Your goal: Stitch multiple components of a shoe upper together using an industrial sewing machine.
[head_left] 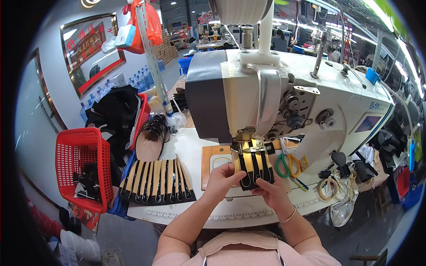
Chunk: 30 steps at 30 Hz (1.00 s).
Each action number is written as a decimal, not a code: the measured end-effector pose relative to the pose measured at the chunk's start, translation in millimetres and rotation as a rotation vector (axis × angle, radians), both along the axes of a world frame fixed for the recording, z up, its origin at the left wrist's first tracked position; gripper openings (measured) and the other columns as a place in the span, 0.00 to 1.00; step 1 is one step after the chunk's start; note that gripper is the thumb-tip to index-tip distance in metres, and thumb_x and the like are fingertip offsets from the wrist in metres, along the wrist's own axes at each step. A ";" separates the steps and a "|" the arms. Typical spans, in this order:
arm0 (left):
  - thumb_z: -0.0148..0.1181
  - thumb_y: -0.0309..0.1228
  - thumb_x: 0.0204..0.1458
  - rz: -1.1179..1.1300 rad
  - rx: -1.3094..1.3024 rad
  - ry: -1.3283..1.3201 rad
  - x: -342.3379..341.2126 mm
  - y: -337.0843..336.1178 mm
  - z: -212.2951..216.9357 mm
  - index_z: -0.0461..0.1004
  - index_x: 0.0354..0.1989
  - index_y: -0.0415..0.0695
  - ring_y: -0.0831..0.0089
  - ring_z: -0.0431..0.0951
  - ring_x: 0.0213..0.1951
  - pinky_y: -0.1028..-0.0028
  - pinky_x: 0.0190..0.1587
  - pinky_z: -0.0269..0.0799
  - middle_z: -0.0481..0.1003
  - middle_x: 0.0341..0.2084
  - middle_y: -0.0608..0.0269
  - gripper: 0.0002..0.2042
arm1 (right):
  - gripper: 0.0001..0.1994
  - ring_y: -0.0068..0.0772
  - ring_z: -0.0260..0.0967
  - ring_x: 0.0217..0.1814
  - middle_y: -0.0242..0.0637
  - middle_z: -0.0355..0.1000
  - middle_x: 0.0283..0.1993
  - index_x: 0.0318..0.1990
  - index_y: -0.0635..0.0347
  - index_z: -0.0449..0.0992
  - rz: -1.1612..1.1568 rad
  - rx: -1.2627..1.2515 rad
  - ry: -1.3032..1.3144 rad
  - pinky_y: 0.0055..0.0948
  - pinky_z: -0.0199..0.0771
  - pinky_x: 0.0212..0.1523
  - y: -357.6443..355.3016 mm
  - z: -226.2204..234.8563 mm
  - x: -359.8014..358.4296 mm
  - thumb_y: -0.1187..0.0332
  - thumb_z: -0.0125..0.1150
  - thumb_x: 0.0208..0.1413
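Observation:
A piece of black and tan straps (251, 182), like a strappy shoe upper, lies under the presser foot (254, 149) of a white sewing machine (246, 91). Its near edge is black and curves in loops. My left hand (225, 179) pinches the left edge between thumb and fingers. At the near right corner, my right hand (271, 194) closes on the same piece, thumb on top. Lamp light falls on the straps by the needle area; the needle itself I cannot make out. Left of my hands lies a fanned row of similar black and tan strap pieces (155, 181).
Scissors (288, 158) with green and orange handles lie right of the piece. Tape rolls (327, 189) sit at the right edge. A black strappy shoe (153, 135) stands behind the fanned row. Red baskets (105, 170) with black material are at left. A ruler strip (235, 216) follows the table's front edge.

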<state>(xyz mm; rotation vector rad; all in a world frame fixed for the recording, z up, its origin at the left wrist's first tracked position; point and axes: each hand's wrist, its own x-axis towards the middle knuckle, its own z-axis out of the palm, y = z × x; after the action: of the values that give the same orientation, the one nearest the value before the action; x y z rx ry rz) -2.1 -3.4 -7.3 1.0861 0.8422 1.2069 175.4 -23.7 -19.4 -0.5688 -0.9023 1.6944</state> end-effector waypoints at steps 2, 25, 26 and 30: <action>0.60 0.27 0.46 0.017 -0.015 -0.009 1.6 2.0 4.1 0.70 0.28 0.39 0.82 0.71 0.24 0.82 0.27 0.69 0.72 0.23 0.67 0.06 | 0.13 0.28 0.72 0.31 0.38 0.72 0.35 0.43 0.62 0.66 -0.007 -0.007 0.001 0.23 0.75 0.29 4.4 0.9 -1.2 0.72 0.56 0.50; 0.54 0.26 0.50 0.038 -0.077 -0.109 11.1 -19.9 -3.4 0.65 0.25 0.39 0.78 0.71 0.17 0.80 0.22 0.69 0.70 0.19 0.63 0.06 | 0.11 0.27 0.72 0.32 0.37 0.72 0.35 0.42 0.62 0.68 -0.036 0.006 0.002 0.22 0.76 0.30 3.0 2.5 -4.9 0.72 0.56 0.50; 0.54 0.26 0.50 0.037 -0.072 -0.109 10.6 -18.6 -3.1 0.65 0.25 0.39 0.78 0.71 0.17 0.80 0.22 0.69 0.70 0.19 0.63 0.06 | 0.11 0.27 0.72 0.32 0.37 0.72 0.35 0.42 0.62 0.68 -0.038 0.011 0.002 0.22 0.76 0.30 3.9 1.6 -4.3 0.72 0.56 0.50; 0.57 0.29 0.49 -0.002 -0.015 -0.043 6.0 -7.7 -5.5 0.67 0.26 0.39 0.80 0.72 0.20 0.82 0.23 0.67 0.71 0.20 0.65 0.07 | 0.11 0.27 0.72 0.32 0.37 0.72 0.35 0.41 0.63 0.68 -0.064 0.012 -0.018 0.22 0.75 0.30 10.0 4.0 -5.8 0.71 0.56 0.50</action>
<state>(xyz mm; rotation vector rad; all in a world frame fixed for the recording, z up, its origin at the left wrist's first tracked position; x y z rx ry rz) 3.9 -11.1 -12.7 1.0448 0.8157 1.2161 169.7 -13.7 -15.4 -0.5995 -0.8977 1.6271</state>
